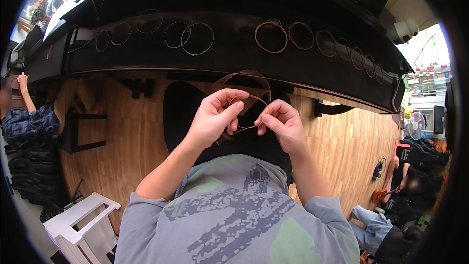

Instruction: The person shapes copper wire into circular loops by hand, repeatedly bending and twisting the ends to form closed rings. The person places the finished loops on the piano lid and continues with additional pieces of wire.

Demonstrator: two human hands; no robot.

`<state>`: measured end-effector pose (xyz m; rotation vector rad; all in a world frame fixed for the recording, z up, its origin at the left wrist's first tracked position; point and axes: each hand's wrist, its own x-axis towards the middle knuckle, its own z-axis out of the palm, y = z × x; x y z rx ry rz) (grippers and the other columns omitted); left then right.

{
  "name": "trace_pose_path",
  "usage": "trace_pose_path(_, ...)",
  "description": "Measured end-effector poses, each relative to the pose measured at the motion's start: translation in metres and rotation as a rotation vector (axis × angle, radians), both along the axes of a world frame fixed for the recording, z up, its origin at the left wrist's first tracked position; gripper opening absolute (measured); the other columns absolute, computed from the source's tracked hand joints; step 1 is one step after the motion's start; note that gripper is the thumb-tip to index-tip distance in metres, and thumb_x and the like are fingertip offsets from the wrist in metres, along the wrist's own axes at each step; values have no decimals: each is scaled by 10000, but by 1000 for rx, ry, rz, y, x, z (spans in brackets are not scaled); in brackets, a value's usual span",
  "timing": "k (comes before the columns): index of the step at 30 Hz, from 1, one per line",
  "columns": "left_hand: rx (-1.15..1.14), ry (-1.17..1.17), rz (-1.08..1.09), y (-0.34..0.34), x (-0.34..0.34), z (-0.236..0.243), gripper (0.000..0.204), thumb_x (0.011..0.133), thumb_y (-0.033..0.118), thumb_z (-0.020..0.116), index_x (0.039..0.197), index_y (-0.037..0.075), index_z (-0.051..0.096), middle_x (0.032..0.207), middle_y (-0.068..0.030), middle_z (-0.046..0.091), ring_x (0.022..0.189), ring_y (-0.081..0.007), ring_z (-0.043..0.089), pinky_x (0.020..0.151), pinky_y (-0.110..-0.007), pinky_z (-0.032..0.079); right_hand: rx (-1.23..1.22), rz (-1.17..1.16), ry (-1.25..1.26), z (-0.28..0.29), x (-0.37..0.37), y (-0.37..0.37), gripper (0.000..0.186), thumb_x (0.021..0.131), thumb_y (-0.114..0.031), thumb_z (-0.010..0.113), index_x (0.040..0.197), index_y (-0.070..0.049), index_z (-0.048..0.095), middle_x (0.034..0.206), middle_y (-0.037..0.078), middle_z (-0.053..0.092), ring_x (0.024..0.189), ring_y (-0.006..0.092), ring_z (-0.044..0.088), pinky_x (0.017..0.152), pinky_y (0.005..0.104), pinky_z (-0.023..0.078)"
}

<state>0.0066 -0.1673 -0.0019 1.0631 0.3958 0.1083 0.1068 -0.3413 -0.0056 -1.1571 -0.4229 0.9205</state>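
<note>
While a person in a plaid shirt (24,122) stands far left, the left hand (215,117) pinches one side of a thin wire coil (246,105) and the right hand (283,124) pinches the other, above a black desk (234,63) bearing coiled strings (195,36). Seated people (410,176) are at far right.
</note>
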Motion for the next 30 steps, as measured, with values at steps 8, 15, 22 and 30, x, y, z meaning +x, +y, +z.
trace_pose_path(8, -43, -93, -68, -3, -13, 4, 420, 880, 69, 624, 1269, 55, 466, 884, -27, 558, 593, -58, 582, 470, -167, 444, -27, 37, -149, 17, -11, -2, 65, 876, -29, 625, 922, 3, 593, 842, 49, 628, 773, 96, 616, 710, 237, 516)
trace_pose_path(15, -92, -326, -53, 6, -33, 4, 420, 1003, 380, 405, 1177, 21, 537, 926, -87, 620, 856, -143, 622, 706, -251, 499, -54, -89, -297, 13, -15, 4, 92, 898, 1, 570, 985, 20, 597, 825, 30, 602, 700, 85, 591, 645, 214, 501)
trace_pose_path(22, 368, -290, 93, -6, -33, 9, 411, 1027, 365, 360, 1062, 10, 565, 707, -16, 548, 649, -68, 526, 616, -209, 429, -32, -57, -211, 30, -29, 21, 166, 966, -84, 507, 1086, 5, 580, 649, 7, 554, 538, 59, 522, 508, 188, 419)
trace_pose_path(30, 391, -246, 118, -24, -36, 17, 243, 1024, 218, 410, 1043, 9, 533, 652, 17, 483, 552, -36, 448, 507, -183, 383, 119, -46, -14, 25, -42, 14, 162, 972, -100, 510, 1096, -5, 554, 655, 10, 549, 506, 57, 504, 472, 194, 444)
